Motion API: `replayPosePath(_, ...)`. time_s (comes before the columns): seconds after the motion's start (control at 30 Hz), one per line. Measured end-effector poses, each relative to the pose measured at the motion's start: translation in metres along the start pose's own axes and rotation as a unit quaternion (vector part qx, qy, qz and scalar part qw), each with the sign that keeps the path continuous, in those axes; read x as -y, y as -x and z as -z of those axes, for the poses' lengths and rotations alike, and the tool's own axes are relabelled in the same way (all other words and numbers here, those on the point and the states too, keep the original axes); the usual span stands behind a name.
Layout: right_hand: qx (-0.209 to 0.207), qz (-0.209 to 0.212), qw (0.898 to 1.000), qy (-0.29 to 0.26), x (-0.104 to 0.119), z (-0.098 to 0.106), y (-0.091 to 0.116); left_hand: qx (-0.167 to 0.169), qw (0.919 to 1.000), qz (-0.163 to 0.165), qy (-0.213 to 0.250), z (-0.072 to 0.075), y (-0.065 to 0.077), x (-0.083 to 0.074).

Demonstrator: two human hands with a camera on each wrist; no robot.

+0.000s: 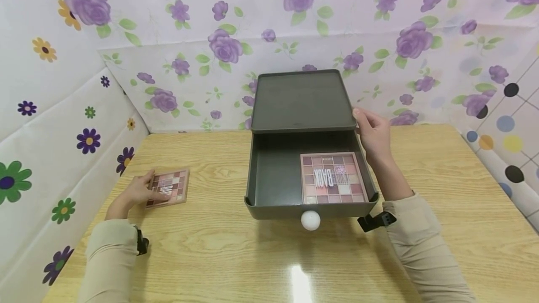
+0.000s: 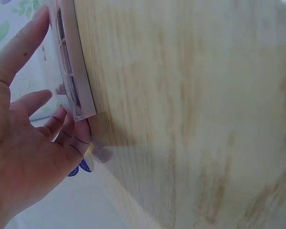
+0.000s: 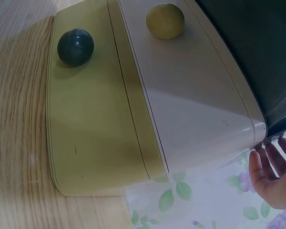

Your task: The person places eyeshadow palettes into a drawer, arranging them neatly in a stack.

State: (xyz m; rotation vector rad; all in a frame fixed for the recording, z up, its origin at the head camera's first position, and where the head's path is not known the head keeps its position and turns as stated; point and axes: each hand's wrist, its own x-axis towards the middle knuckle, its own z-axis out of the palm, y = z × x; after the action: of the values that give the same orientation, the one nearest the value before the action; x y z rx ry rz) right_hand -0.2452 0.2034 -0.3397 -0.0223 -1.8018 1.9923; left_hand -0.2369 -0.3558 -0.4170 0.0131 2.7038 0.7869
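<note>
On the table at left lies an eyeshadow palette [image 1: 178, 186] with a pink frame. My left hand [image 1: 141, 190] rests over its left part, thumb and fingers spread; in the left wrist view the fingertips are by the edge of the palette [image 2: 81, 71]. A small drawer unit [image 1: 303, 99] with a dark grey top stands in the middle, its top drawer [image 1: 275, 176] pulled out. Inside that drawer, on the right, lies a second eyeshadow palette [image 1: 332, 179]. My right hand [image 1: 375, 134] holds the unit's right side near the top's front corner.
Under the dark drawer are a white drawer [image 3: 195, 86] with a yellow knob [image 3: 165, 21] and a yellow drawer [image 3: 90, 129] with a dark knob [image 3: 75, 47]. A white knob [image 1: 310, 220] sticks out in front. Flowered cloth [image 1: 181, 69] lines the table's back.
</note>
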Motion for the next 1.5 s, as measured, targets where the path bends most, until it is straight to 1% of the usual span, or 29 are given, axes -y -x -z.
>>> replayPosePath(0.1,0.000,0.000,1.000,-0.007,-0.0001,-0.0001,0.0000,-0.006,0.9999,0.003,-0.013,-0.0006,0.0003,-0.0008)
replayPosePath(0.23,0.003,0.001,1.000,-0.013,-0.0001,-0.0002,0.0004,-0.014,0.9998,0.014,0.002,-0.0024,-0.0002,0.0005)
replayPosePath(0.3,0.004,0.002,1.000,-0.015,-0.0002,-0.0002,0.0004,-0.025,0.9994,0.021,0.011,-0.0030,-0.0012,0.0015)
replayPosePath(0.4,0.000,0.003,1.000,-0.008,-0.0002,-0.0004,0.0004,-0.028,0.9991,0.026,0.021,-0.0033,-0.0014,0.0011)
replayPosePath(0.47,-0.002,0.002,1.000,-0.007,-0.0001,-0.0005,0.0004,-0.027,0.9990,0.027,0.022,-0.0028,-0.0010,0.0003)
replayPosePath(0.5,-0.002,0.002,1.000,-0.010,-0.0001,-0.0006,0.0003,-0.018,0.9993,0.026,0.020,-0.0027,-0.0009,0.0003)
replayPosePath(0.6,-0.003,0.007,1.000,-0.009,-0.0001,-0.0004,0.0004,-0.011,0.9993,0.033,0.008,-0.0028,-0.0004,-0.0003)
replayPosePath(0.7,-0.003,0.013,1.000,-0.002,0.0001,-0.0001,0.0005,-0.011,0.9992,0.038,0.000,-0.0038,0.0004,-0.0003)
replayPosePath(0.8,-0.003,0.015,1.000,0.004,0.0005,0.0004,0.0004,-0.018,0.9992,0.035,0.004,-0.0047,0.0014,-0.0003)
replayPosePath(0.93,-0.002,0.015,1.000,-0.004,0.0012,0.0004,0.0000,-0.025,0.9990,0.026,0.026,-0.0053,0.0029,-0.0010)
replayPosePath(1.03,-0.001,0.017,1.000,-0.004,0.0015,0.0003,-0.0002,-0.034,0.9986,0.013,0.039,-0.0049,0.0043,-0.0031)
replayPosePath(1.17,-0.003,0.013,1.000,-0.002,0.0015,0.0006,-0.0004,-0.051,0.9980,-0.005,0.036,-0.0041,0.0045,-0.0052)
replayPosePath(1.23,-0.005,0.010,1.000,-0.004,0.0010,0.0006,-0.0006,-0.058,0.9977,-0.005,0.034,-0.0039,0.0041,-0.0056)
replayPosePath(1.37,-0.002,0.008,1.000,-0.018,0.0001,-0.0001,-0.0007,-0.058,0.9973,0.010,0.044,-0.0038,0.0050,-0.0047)
replayPosePath(1.5,0.001,0.004,1.000,-0.024,-0.0002,-0.0006,-0.0005,-0.051,0.9952,0.016,0.082,-0.0030,0.0082,-0.0041)
